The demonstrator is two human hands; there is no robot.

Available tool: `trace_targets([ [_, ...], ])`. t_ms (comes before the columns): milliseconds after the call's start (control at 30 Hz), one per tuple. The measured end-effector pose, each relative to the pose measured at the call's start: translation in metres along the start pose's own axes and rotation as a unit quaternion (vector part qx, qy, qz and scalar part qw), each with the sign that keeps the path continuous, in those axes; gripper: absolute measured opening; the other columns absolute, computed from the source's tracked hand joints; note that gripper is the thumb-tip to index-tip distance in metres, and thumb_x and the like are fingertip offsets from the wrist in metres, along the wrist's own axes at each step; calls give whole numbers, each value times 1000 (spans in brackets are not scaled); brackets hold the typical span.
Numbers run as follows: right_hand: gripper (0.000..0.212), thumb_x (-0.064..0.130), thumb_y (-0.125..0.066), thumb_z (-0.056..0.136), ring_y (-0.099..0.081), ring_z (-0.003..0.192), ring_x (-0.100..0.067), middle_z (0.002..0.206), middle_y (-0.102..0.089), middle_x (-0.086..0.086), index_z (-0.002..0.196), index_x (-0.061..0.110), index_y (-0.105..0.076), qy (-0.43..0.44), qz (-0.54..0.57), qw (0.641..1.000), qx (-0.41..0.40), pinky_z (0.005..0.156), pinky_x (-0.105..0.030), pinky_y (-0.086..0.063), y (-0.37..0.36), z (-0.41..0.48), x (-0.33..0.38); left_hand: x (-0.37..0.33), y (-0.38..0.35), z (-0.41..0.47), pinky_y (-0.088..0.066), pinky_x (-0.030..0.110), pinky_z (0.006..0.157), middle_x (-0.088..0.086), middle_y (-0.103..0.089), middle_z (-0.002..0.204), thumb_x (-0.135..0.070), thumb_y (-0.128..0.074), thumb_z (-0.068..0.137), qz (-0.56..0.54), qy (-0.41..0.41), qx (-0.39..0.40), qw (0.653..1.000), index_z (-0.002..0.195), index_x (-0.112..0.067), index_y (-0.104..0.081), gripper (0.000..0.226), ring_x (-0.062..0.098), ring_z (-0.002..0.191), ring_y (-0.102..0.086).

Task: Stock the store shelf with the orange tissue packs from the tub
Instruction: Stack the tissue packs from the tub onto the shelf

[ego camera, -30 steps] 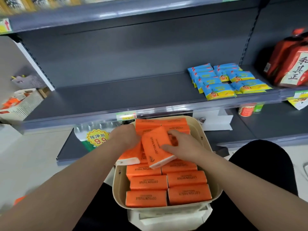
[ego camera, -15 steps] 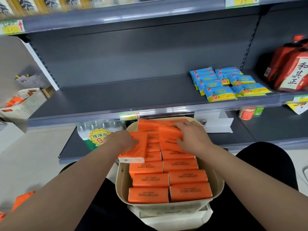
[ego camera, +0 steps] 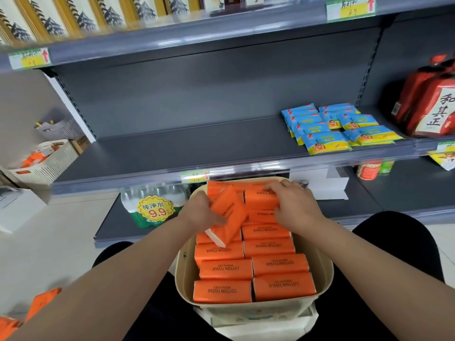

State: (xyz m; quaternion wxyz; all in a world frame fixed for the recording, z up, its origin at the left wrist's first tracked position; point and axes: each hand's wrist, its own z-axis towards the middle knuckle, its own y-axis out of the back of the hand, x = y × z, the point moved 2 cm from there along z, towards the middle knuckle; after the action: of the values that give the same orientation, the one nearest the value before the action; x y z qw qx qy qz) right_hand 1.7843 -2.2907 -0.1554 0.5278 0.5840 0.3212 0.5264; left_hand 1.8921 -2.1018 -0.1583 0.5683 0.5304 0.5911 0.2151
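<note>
Going on: a two-handed pick out of the tub (ego camera: 181, 279). Nothing orange was on the shelf (ego camera: 172, 148) yet, so I'd call this very early in the job.
Left grip: the left grip (ego camera: 204, 212) was wrapped round a tilted pack (ego camera: 227, 215), thumb on the near face. The pack was lifted clear of the rows, with its white end pointing back toward the person.
Right grip: the right grip (ego camera: 295, 210) had its fingers curled over the far edge of a far-row pack (ego camera: 261, 199) and looked to be pinching it. That pack looked like it was sitting in its row, not raised.
Other stock: flat packs (ego camera: 253, 267) lay in two columns in the tub, labels up, long axes left to right.
Tub spot: right in front of the person, far rim just under the shelf's front lip.
Key relation: the shelf lay up and ahead of both grips. Its bare stretch ran left of the blue packs (ego camera: 327, 129), so the left grip was nearer to it. The tilted pack's long axis ran roughly front to back, the far-row pack's ran along the shelf edge.
My guess: the left one goes up first and needs a quarter turn to sit square.
Watch out: that lip hung right over the far rim — a straight lift could clip it.
Also around: water bottles (ego camera: 152, 205) left of the tub, red bags (ego camera: 428, 107) far right.
</note>
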Motion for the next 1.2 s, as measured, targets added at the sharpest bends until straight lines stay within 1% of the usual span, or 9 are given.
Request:
trace_targets([
  [133, 59, 15, -60, 78, -40, 126, -21, 133, -48, 3, 132, 32, -42, -16, 0, 1000, -2, 103, -44, -36, 5, -1, -4, -11, 5, -1, -54, 37, 65, 2, -60, 102, -21, -80, 69, -1, -77, -78, 994, 127, -19, -33, 75, 21, 83, -61],
  [333, 60, 15, -57, 81, -41, 125, -23, 134, -47, 1, 135, 30, -37, -28, 9, 999, 42, 102, -47, -37, 4, -2, -8, -15, 3, 2, -56, 42, 80, 1, -58, 115, -23, -82, 66, 27, -81, -35, 996, 139, -23, -29, 91, 22, 97, -59],
  [467, 60, 16, -57, 81, -41, 125, -24, 135, -47, 0, 136, 29, -37, -31, 11, 998, 44, 101, -46, -38, 3, -1, -11, -17, 4, 4, -52, 33, 76, 2, -61, 115, -28, -74, 78, 80, -87, -26, 993, 127, -20, -48, 56, 20, 96, -59],
  [600, 57, 22, -56, 84, -46, 122, -23, 132, -50, 0, 137, 28, -37, -50, 34, 998, 26, 96, -42, -43, 5, 0, -9, -17, 6, 1, -57, 38, 78, 9, -62, 101, -41, -52, 94, -41, 29, 53, 997, 105, -11, -55, 32, 25, 91, -62],
  [700, 55, 33, -54, 86, -54, 112, -22, 126, -55, -1, 138, 27, -36, -65, 35, 997, 27, 84, -36, -47, 6, 0, -7, -14, 6, 6, -49, 37, 82, 10, -56, 120, -35, -45, 96, 211, -39, -5, 977, 126, -9, -47, 40, 27, 107, -55],
  [767, 54, 36, -53, 86, -56, 110, -22, 124, -56, -1, 137, 26, -36, -68, 19, 997, 16, 82, -36, -48, 7, 0, -6, -13, 4, 13, -41, 42, 99, 7, -40, 144, -19, -49, 91, 218, -150, -38, 964, 145, -19, -32, 56, 30, 129, -39],
  [867, 53, 35, -53, 87, -54, 111, -22, 123, -56, -2, 136, 25, -37, -68, 4, 998, 2, 83, -36, -46, 7, -1, -4, -14, -4, 19, -34, 44, 109, 2, -29, 153, -21, -51, 92, 250, -244, 66, 935, 148, -31, -24, 64, 28, 137, -29],
  [1033, 54, 34, -55, 86, -53, 114, -23, 125, -55, -1, 137, 26, -37, -58, -1, 998, -7, 86, -36, -45, 6, -2, -1, -15, -3, 17, -49, 38, 80, 5, -59, 118, -60, -47, 89, 377, -83, 39, 922, 133, -15, -39, 64, 25, 106, -58],
  [1200, 54, 31, -56, 85, -51, 117, -23, 128, -54, -1, 136, 26, -39, -52, -7, 998, -19, 93, -39, -43, 6, -4, 1, -13, -2, 15, -35, 39, 109, 4, -28, 151, -26, -62, 89, 240, -205, 180, 932, 150, -30, -18, 75, 26, 135, -34],
])
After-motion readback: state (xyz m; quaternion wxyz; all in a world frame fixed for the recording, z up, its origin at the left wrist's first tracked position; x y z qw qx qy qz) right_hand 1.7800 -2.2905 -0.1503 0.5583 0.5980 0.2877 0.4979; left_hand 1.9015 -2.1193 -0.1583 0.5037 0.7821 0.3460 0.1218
